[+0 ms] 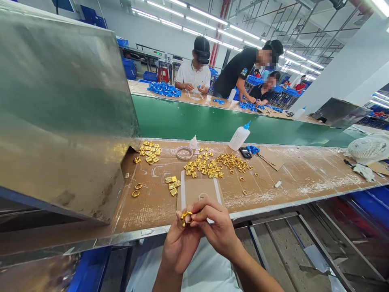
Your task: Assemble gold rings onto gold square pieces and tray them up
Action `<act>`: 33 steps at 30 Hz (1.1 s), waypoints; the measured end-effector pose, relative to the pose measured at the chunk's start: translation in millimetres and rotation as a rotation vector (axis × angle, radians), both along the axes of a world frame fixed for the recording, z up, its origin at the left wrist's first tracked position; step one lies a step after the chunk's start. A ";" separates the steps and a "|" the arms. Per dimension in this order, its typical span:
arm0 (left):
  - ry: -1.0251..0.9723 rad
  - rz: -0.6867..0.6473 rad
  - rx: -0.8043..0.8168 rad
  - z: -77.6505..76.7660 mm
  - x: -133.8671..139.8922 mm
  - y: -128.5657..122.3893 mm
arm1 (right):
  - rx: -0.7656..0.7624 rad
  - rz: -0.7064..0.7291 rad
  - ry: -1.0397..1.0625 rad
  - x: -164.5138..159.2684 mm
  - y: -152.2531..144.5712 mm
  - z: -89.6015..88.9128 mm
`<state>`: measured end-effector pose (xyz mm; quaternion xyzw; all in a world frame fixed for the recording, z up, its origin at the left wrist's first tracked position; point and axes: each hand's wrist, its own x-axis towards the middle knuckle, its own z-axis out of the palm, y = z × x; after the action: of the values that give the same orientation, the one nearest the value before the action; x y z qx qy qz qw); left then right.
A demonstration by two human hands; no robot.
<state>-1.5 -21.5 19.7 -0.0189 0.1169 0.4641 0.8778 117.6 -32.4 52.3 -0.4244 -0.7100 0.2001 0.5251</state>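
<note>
Just over the front edge of the bench, a shiny gold ring [186, 219] is pinched between my two hands. My left hand [182, 247] closes on its left side and underneath. On the right, the fingertips of my right hand [217, 225] grip the band and partly cover it. Beyond the hands lies a cardboard sheet [199, 187] with white strips down its sides. Several square gold pieces [173, 184] sit at its left, and a larger group of gold pieces [202, 164] lies behind it. A pile of gold ring bands [234, 162] spreads to the right.
A large metal housing [63, 109] blocks the left side. At the bench's back stand a tape roll [184, 153], a small white bottle [193, 142], a blue-tipped bottle [239, 137] and a phone [245, 152]. Behind runs a green conveyor [188, 119], with people working across it.
</note>
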 end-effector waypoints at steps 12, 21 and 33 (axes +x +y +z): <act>-0.014 -0.004 0.031 -0.1 -2.0 -0.4 | -0.028 0.008 0.013 -1.0 -1.8 1.2; -0.014 -0.006 0.031 1.8 -2.0 -0.8 | -0.025 0.000 0.016 -1.4 -1.4 1.2; -0.048 0.031 0.011 7.8 5.7 -0.3 | -0.015 -0.034 -0.009 3.9 -3.2 1.2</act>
<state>4.2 -21.8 27.5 -0.0272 0.0930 0.4778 0.8731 121.4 -35.7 53.6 -0.4414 -0.7036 0.1945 0.5218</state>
